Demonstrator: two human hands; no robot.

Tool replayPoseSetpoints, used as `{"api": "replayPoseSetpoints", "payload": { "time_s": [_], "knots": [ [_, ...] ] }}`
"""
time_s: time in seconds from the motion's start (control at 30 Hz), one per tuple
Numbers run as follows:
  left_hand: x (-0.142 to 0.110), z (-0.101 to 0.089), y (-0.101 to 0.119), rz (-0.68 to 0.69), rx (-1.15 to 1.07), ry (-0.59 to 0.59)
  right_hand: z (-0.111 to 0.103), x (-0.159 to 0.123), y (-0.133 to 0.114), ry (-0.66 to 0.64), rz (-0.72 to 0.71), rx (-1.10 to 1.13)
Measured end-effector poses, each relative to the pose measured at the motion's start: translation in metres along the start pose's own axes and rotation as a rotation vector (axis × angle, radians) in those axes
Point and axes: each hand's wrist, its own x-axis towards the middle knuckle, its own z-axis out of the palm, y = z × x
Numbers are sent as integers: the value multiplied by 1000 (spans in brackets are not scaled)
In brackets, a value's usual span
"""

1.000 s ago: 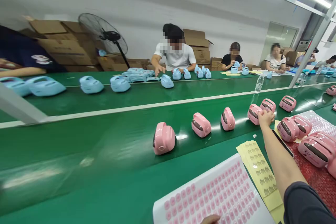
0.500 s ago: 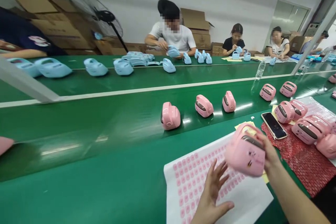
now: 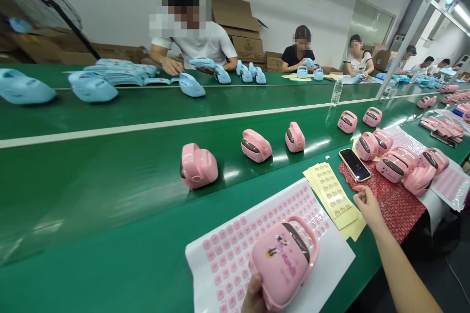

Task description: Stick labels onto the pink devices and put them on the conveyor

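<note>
My left hand (image 3: 254,295) grips a pink toy case (image 3: 284,259) with a cartoon print and a handle, low in the view, over a white sheet of pink stickers (image 3: 242,249). My right hand (image 3: 368,204) hovers with fingers curled at the edge of a yellow sticker sheet (image 3: 332,194), beside a red mat (image 3: 394,204); what it pinches, if anything, is too small to make out.
Pink cases (image 3: 198,166) stand along the green belt (image 3: 110,176), more piled at right (image 3: 398,164). A phone (image 3: 354,164) lies on the mat. Blue cases (image 3: 91,85) ride the far belt, where several people sit working. A water bottle (image 3: 335,92) stands on the divider.
The pink case went from my right hand to my left and came down over the sticker sheet. My right hand moved off to the yellow sheet. My view turned right.
</note>
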Motion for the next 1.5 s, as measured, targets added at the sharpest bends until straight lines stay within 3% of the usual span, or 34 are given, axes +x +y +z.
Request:
{"api": "replayPoseSetpoints", "payload": {
  "time_s": [0.13, 0.3, 0.53, 0.67, 0.83, 1.07, 1.3, 1.5],
  "knots": [
    [8, -20, 9, 75, -110, 44, -12, 27, 16, -97, 31, -65],
    [7, -25, 12, 97, -133, 20, 2, 26, 25, -106, 44, -114],
    [10, -39, 11, -3, -97, 9, -1, 20, 21, -138, 39, -137],
    [5, -28, 12, -5, -77, 23, 2, 17, 21, -143, 40, -186],
    [-4, -8, 14, 14, -70, -16, 4, 18, 22, -34, 13, -304],
    [-10, -1, 18, 21, -117, -14, 5, 11, 22, 45, -35, -376],
    [-14, 14, 21, 81, -95, 71, 5, 5, 20, 24, -98, -351],
    [-11, 29, 30, 70, -48, 198, -5, -6, 20, -84, -108, -209]
  ]
}}
